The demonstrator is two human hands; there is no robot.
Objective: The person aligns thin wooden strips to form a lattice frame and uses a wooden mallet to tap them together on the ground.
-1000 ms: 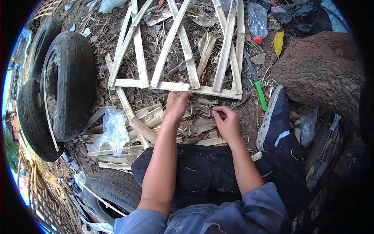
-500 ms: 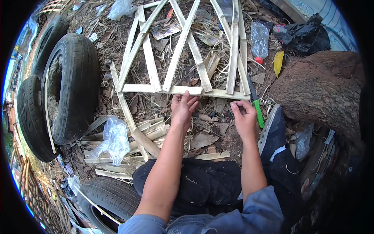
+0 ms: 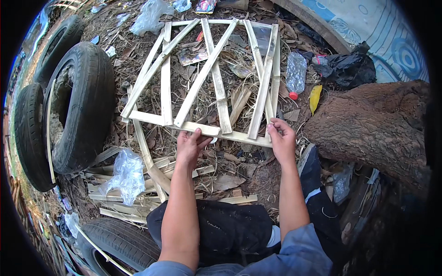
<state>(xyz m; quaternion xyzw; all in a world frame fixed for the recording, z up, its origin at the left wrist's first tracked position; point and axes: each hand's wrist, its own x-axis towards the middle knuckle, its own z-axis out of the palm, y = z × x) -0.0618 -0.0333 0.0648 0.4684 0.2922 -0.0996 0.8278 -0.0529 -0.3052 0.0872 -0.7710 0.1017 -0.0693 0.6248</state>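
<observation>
The flat lattice frame of pale split bamboo strips (image 3: 209,78) lay on the littered ground in front of the seated person, its near crossbar at the fingertips. It looked largely assembled: long slats fanned between a far rail and a near rail, though some crossed unevenly and several loose pale strips (image 3: 138,198) lay unused beside the left knee, so joining seemed unfinished. The left hand (image 3: 189,146) pressed on the near crossbar, fingers curled over its edge; the right hand (image 3: 282,138) pinched the crossbar's right end. Compared with a second before, both hands had moved farther forward and apart, and the frame sat lower in view. Worn black rubber tyres (image 3: 76,106) stood to the left.
</observation>
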